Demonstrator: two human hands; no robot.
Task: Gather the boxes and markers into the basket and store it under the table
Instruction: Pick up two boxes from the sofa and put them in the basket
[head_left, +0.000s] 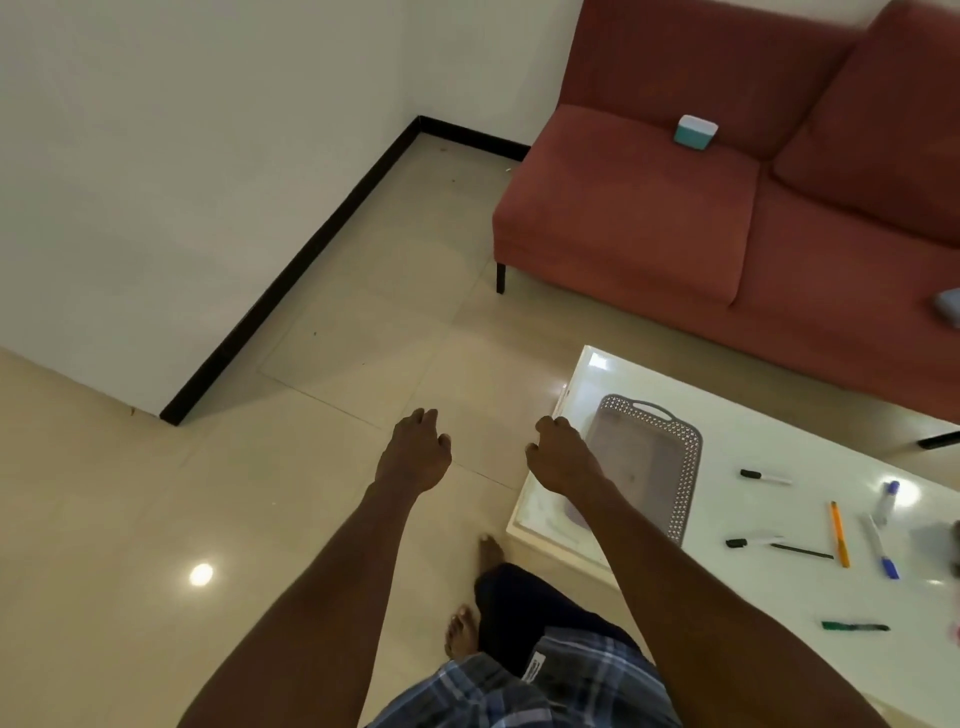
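A grey perforated basket (675, 457) stands on the left end of the white table (769, 431), with nothing in it that I can see. Several markers and pens lie scattered to its right: a black-capped marker (764, 476), an orange pen (839, 532), a blue-capped marker (879, 545) and a green marker (854, 626). A teal and white box (696, 132) sits on the red sofa seat. My left hand (415, 452) hangs over the floor with loosely curled fingers, holding nothing. My right hand (563, 454) hovers at the table's left corner beside the basket, fingers loosely curled and holding nothing.
The red sofa (649, 223) stands behind the table. A white wall with a black skirting board (291, 275) runs along the left. Beige floor tiles (311, 493) lie between the wall and the table. My bare feet (462, 629) stand near the table's corner.
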